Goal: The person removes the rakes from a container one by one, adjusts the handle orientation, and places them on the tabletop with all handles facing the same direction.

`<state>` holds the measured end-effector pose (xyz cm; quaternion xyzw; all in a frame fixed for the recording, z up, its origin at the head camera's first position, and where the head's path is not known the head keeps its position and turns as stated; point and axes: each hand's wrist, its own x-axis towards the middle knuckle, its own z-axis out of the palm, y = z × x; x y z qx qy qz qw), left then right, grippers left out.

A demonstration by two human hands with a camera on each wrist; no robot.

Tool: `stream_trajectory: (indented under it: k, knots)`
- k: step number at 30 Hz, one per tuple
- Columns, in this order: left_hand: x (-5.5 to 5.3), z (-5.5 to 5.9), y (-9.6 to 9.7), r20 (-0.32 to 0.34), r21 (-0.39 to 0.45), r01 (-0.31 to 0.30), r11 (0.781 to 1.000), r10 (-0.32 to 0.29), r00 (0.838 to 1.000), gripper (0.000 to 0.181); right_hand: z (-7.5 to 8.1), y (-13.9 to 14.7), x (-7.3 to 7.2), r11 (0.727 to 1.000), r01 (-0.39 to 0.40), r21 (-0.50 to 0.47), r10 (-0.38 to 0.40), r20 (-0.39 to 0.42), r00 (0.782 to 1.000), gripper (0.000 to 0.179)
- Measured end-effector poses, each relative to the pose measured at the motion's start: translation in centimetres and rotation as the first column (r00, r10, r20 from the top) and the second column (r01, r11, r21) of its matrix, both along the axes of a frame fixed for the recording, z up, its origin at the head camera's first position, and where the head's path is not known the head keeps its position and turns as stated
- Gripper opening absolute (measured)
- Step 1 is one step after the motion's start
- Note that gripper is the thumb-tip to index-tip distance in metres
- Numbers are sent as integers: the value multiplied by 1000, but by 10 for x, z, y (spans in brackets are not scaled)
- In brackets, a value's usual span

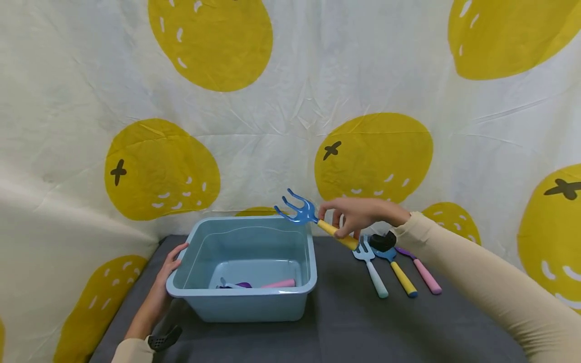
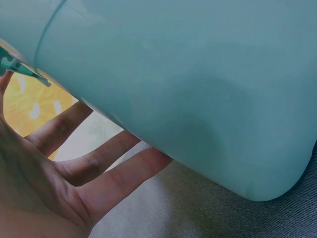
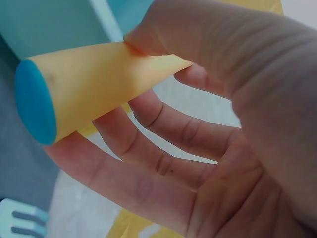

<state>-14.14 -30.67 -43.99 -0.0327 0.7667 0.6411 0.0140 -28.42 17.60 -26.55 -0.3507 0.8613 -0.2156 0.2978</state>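
In the head view my right hand (image 1: 358,216) holds a small blue three-pronged garden fork (image 1: 303,213) by its yellow handle, up off the table near the basin's right rim. The prongs point left and slightly up. Thumb and fingertips pinch the yellow handle (image 3: 94,84) in the right wrist view, its blue end cap facing the camera. My left hand (image 1: 164,275) rests against the left side of the light blue basin (image 1: 254,301). Fairly straight fingers (image 2: 116,181) touch the outer wall in the left wrist view. Inside lie a pink handle (image 1: 279,284) and a purple piece (image 1: 244,285).
Right of the basin, on a dark grey cloth (image 1: 340,322), lie a pale blue fork (image 1: 374,275), a blue-headed tool with a yellow handle (image 1: 404,280) and a purple tool with a pink handle (image 1: 426,276). A lemon-patterned white curtain (image 1: 281,101) hangs behind.
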Motion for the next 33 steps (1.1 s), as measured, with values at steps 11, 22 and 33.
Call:
stream_trajectory:
  k: [11, 22, 33]
  knots:
    - [-3, -5, 4, 8, 0, 13, 1000, -13, 1000, 60, -37, 79, 11, 987, 114, -114, -105, 82, 991, 45]
    - [-1, -5, 6, 4, -14, 6, 1000, -6, 1000, 60, -89, 160, 37, 947, 156, -280, -140, 78, 987, 47]
    - [-1, 0, 3, -2, -28, -3, 1000, 3, 1000, 60, -139, 218, 64, 906, 243, -345, -208, 137, 969, 42]
